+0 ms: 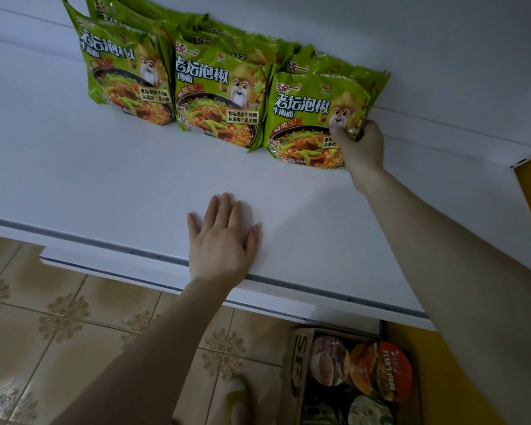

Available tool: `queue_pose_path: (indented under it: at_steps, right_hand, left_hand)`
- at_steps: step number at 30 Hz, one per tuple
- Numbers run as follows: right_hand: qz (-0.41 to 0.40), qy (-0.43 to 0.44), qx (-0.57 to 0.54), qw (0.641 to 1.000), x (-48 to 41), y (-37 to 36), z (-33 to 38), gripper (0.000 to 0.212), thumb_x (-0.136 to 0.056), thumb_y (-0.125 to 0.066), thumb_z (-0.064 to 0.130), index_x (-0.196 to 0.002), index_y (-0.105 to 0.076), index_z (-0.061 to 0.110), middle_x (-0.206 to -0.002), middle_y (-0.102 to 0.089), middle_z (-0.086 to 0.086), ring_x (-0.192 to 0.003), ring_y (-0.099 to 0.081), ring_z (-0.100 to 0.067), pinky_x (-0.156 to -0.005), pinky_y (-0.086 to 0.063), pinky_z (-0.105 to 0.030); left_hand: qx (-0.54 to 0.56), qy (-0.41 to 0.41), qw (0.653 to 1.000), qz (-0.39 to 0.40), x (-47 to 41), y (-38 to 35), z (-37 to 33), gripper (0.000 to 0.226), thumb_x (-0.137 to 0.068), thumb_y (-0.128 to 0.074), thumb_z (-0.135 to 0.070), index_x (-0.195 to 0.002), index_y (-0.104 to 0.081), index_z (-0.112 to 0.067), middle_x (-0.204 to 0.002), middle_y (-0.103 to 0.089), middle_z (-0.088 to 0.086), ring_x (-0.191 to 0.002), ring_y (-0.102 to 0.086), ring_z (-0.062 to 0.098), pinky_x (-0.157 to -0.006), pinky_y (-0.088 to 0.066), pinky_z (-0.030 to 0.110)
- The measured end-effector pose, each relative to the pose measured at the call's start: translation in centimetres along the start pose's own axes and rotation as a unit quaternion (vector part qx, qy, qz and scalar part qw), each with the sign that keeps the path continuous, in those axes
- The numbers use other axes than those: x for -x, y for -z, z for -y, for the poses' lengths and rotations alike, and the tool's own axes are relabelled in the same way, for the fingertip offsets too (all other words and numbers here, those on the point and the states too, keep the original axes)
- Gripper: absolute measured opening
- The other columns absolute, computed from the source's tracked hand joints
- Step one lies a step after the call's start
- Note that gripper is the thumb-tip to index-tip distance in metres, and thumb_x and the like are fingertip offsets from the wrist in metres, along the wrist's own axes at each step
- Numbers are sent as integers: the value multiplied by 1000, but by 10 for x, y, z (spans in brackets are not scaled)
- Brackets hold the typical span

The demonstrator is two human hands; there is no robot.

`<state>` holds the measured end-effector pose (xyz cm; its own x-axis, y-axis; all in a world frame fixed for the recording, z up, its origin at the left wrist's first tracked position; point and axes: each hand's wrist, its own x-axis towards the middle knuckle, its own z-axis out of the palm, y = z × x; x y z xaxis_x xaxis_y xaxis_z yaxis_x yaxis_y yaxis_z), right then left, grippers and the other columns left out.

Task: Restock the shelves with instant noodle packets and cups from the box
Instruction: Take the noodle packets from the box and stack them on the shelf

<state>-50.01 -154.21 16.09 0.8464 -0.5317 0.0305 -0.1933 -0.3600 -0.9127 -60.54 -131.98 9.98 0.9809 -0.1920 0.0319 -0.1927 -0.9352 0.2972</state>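
Green packet [307, 118], rightmost, stands upright; right hand [362, 145] pinches its right edge. Left hand [221, 240] lies flat on shelf [105, 179], nearer, fingers straight.

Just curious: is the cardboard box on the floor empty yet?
Not empty: the box holds at least three noodle cups.
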Motion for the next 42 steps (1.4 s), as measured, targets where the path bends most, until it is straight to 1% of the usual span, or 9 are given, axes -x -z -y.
queue_pose_path:
  at_steps: [9, 13, 16, 21, 24, 31, 34, 38, 42]
  right_hand:
    - [-69, -11, 96, 993, 33, -4, -21, 33, -89, -57, 27, -112, -53, 3, -104, -61, -10, -100, -59, -25, -68, -35, -20]
    - [-43, 9, 130, 991, 58, -8, -21, 29, -91, -54, 23, -107, -60, 0, -113, -60, -17, -108, -54, -29, -77, -39, -27]
    - [-1, 32, 125, 992, 77, -13, -15, 28, -93, -52, 18, -111, -62, 0, -116, -62, -16, -111, -54, -27, -75, -34, -21]
    - [34, 52, 136, 989, 118, -11, -2, 26, -92, -52, 15, -109, -62, -3, -113, -64, -16, -108, -58, -25, -71, -30, -10]
    - [40, 46, 156, 986, 152, 3, 1, 26, -93, -52, 17, -110, -62, 0, -113, -65, -12, -107, -58, -22, -76, -33, -10]
    - [-16, -22, 184, 983, 237, 67, -15, 27, -93, -51, 17, -114, -60, 2, -115, -63, -11, -107, -57, -20, -78, -32, -7]
    - [-45, -68, 199, 977, 270, 102, -39, 26, -93, -52, 14, -114, -60, 0, -113, -64, -15, -105, -58, -24, -73, -30, -9]
    - [-64, -157, 225, 960, 310, 153, -80, 33, -95, -49, 18, -121, -56, 1, -119, -62, -16, -109, -57, -26, -77, -35, -17]
    - [-98, -245, 246, 933, 350, 197, -125, 32, -96, -48, 22, -119, -55, 1, -116, -62, -15, -104, -58, -26, -67, -33, -16]
  left_hand:
    - [-14, -7, 1000, -1, 0, -1, 0, 66, -89, -16, -47, -130, -48, -6, -144, -40, 13, -138, -29, 30, -104, -22, 56]
    - [-6, -21, 1000, 12, -1, 1, 1, 73, -87, -8, -48, -134, -43, -5, -148, -34, 14, -141, -22, 28, -108, -16, 54]
    - [11, -42, 999, 24, 5, 10, -1, 62, -96, -18, -43, -139, -37, -4, -150, -29, 15, -143, -18, 28, -114, -8, 49]
    - [-6, -164, 986, -30, 34, 22, 4, 46, -86, -36, -30, -106, -65, 0, -113, -66, 19, -112, -60, 34, -94, -40, 58]
    - [6, -214, 976, -32, 57, 37, 1, 38, -81, -42, -26, -94, -69, -3, -98, -71, 14, -97, -67, 31, -87, -47, 54]
    - [53, -354, 931, -75, 106, 48, -21, 34, -79, -43, -23, -83, -71, -3, -85, -71, 12, -81, -68, 28, -85, -49, 36]
    - [72, -405, 910, -45, 130, 37, -37, 32, -80, -44, -21, -81, -70, -1, -81, -70, 13, -75, -67, 28, -83, -35, 31]
    - [80, -457, 885, 24, 160, 12, -67, 32, -81, -44, -20, -79, -69, 1, -77, -69, 15, -69, -67, 28, -77, -36, 31]
    - [76, -499, 858, 96, 184, -18, -101, 33, -79, -44, -21, -81, -69, 0, -77, -69, 16, -67, -66, 29, -74, -38, 30]
